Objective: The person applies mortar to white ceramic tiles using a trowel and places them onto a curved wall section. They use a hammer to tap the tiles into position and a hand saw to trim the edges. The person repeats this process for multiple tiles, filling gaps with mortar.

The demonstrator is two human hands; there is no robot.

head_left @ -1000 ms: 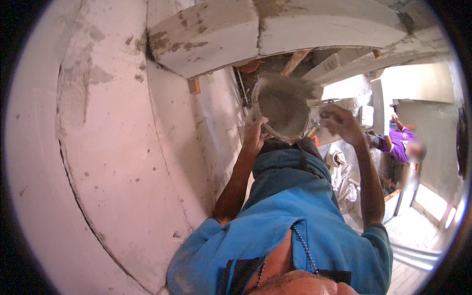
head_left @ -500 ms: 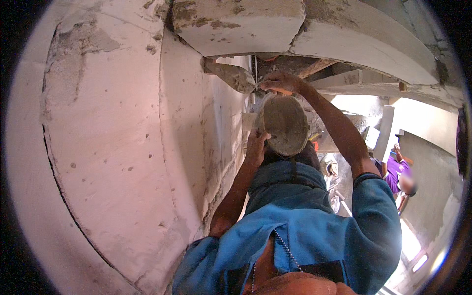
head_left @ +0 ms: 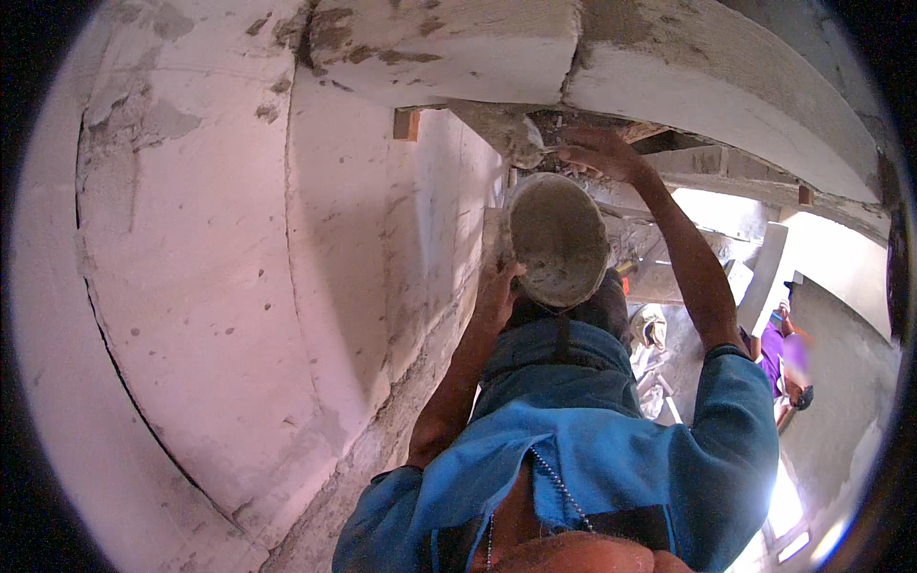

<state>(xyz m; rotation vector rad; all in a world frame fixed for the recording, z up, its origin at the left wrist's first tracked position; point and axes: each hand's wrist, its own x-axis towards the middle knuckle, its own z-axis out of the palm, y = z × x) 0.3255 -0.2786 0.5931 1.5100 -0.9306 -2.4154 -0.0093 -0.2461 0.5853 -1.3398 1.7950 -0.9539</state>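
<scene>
My left hand grips the near left rim of a round, mortar-stained bowl, its thumb hooked over the edge. The bowl is tipped so that its grey inside shows; I cannot tell how much mortar is in it. Beyond the bowl, my right hand is closed around the handle of a pointing trowel, its fingers partly in shadow. The mortar-coated trowel blade points left, close under the lower edge of a pale block beam. Part of the blade is hidden by the beam.
A large pale block wall with cracks and mortar smears rises on my left. A small wooden piece sticks out under the beam. At the right, a person in a purple shirt is near an upright pale board.
My right hand has moved right, turning the trowel so its blade now sits higher against the beam's underside. The bowl stays in my left hand. The view has shifted slightly.
</scene>
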